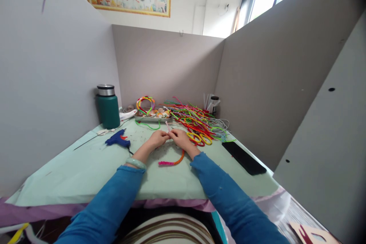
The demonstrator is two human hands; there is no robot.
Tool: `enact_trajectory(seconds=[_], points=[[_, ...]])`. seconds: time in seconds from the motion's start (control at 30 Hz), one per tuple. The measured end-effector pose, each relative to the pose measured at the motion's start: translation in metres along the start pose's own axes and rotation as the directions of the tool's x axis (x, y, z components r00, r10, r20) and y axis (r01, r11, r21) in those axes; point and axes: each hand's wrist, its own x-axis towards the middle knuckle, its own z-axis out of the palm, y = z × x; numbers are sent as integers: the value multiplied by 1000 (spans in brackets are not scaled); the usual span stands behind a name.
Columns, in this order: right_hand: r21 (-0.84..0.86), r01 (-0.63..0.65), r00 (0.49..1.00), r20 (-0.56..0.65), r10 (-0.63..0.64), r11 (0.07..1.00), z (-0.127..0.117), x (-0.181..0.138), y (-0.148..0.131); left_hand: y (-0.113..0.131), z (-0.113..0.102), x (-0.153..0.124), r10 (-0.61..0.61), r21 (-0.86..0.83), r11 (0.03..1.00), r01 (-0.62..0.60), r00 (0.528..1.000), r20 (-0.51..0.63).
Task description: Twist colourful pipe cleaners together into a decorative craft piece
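My left hand (158, 138) and my right hand (179, 137) meet over the middle of the pale green table (85, 167), fingers pinched together on a thin pink pipe cleaner (167, 126) that sticks up between them. A pink and orange curved pipe cleaner piece (173, 161) lies on the table just below my hands. A pale bangle (136, 163) circles my left wrist. Both arms wear blue sleeves.
A heap of coloured pipe cleaners (197, 122) lies at the back right. A metal tray (154, 116) with small pieces and a coloured ring (145, 103) sits behind. A blue glue gun (117, 140), green flask (108, 106) and black phone (243, 157) are nearby. Grey partitions enclose the table.
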Motion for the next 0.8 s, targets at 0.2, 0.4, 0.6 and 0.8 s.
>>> enact_trajectory(seconds=[0.2,0.4,0.6,0.8], points=[[-21,-41,999,11,41,999,2,0,2,0,-1,1,20,16,1000,-20,1000,-4],[-17,-26,1000,15,26,1000,3,0,4,1,1,3,-18,24,1000,19,999,-32],[4,-30,1000,9,30,1000,0,0,1,-1,1,6,-29,53,998,30,999,-25],[29,-30,999,12,30,999,0,0,0,-2,1,6,-35,47,998,35,999,-14]])
